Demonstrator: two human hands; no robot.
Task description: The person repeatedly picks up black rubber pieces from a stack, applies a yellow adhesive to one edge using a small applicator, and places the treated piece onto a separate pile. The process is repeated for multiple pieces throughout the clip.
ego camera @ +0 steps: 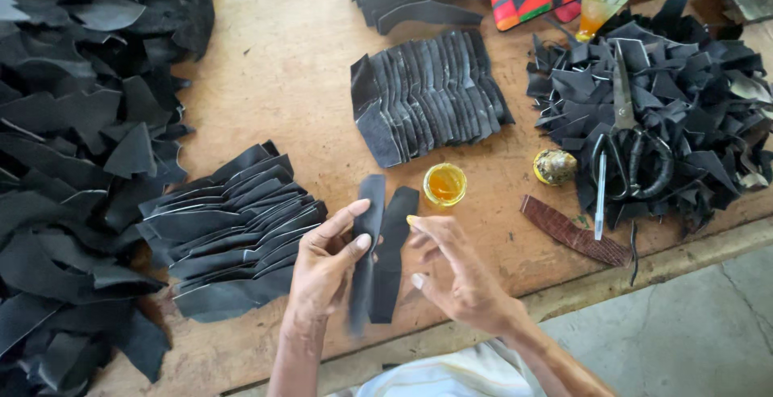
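Head view: left hand (322, 264) grip pinches black strip (366, 244), second strip (392, 252) beside it on tabletop (274, 67). Right hand (451, 272) open, holds nothing, fingertip (413, 221) glue-wet near glue cup (444, 184). Risk: wet finger smears strips; elbow tips cup.

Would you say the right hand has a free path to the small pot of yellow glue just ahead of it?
Probably yes: the right hand is empty, its fingers close to the glue pot, with only bare table between.
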